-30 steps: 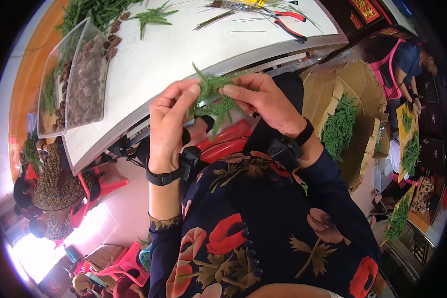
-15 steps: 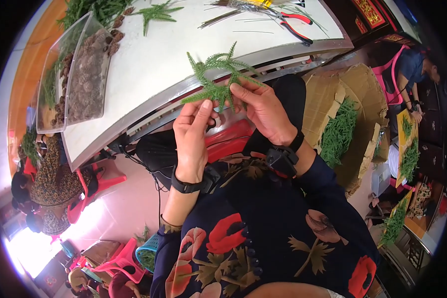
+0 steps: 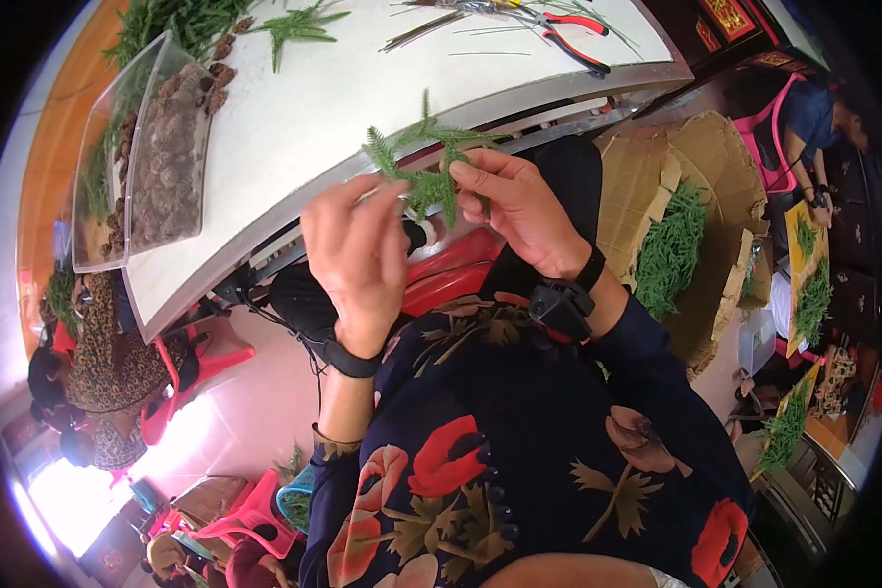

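Note:
My right hand (image 3: pixel 531 214) pinches a green artificial pine sprig (image 3: pixel 429 186) between thumb and fingers, in front of the table's near edge. Several needled arms spread out from the sprig's middle, pointing up and sideways. Close by the sprig's left side is my left hand (image 3: pixel 355 257), with its back turned up. Motion smears its fingers, and I cannot tell whether they touch the sprig or hold anything.
On the white table (image 3: pixel 304 118) lie pliers with red and black handles (image 3: pixel 576 39), thin wires (image 3: pixel 426 31), another sprig (image 3: pixel 299 31) and a clear box of pine cones (image 3: pixel 170 162). A cardboard box (image 3: pixel 735 171) at right holds green sprigs. Other people sit at both sides.
My left hand has drawn back to the left from the sprig's base and turned its back upward. The right hand keeps its pinch, and the sprig has tilted slightly.

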Tool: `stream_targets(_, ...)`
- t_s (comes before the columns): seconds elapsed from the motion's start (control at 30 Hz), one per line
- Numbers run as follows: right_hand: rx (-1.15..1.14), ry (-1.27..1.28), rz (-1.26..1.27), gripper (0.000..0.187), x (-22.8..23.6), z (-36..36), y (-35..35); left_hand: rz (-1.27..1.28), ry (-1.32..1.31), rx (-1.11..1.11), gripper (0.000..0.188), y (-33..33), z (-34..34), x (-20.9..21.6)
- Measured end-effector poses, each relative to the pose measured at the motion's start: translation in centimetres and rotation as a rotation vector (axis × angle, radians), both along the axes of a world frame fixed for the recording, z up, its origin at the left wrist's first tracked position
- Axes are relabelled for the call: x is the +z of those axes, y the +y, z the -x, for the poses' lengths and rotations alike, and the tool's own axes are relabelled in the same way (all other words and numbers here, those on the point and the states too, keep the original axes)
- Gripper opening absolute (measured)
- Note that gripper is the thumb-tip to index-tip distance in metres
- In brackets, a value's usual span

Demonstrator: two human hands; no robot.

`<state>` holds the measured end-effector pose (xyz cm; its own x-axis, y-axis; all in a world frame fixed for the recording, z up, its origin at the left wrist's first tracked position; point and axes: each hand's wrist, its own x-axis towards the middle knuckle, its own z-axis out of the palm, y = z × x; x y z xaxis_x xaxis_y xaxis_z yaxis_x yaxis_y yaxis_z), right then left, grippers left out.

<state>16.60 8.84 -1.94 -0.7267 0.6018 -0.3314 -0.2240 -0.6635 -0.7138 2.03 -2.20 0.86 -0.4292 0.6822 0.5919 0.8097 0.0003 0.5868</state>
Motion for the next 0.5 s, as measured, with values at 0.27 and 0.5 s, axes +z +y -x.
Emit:
stream_targets(0.27, 0.008, 0.089, 0.174, 0.016, -0.3, -0.1, -0.1, 0.124, 0.284, -0.283, 0.029, 0.7, 0.1, 0.9)
stream_targets(0.5, 0.043, 0.081, 0.311, 0.017, 1.0, -0.2, -0.3, 0.099, 0.113, -0.267, 0.021, 0.5, 0.2, 0.4)
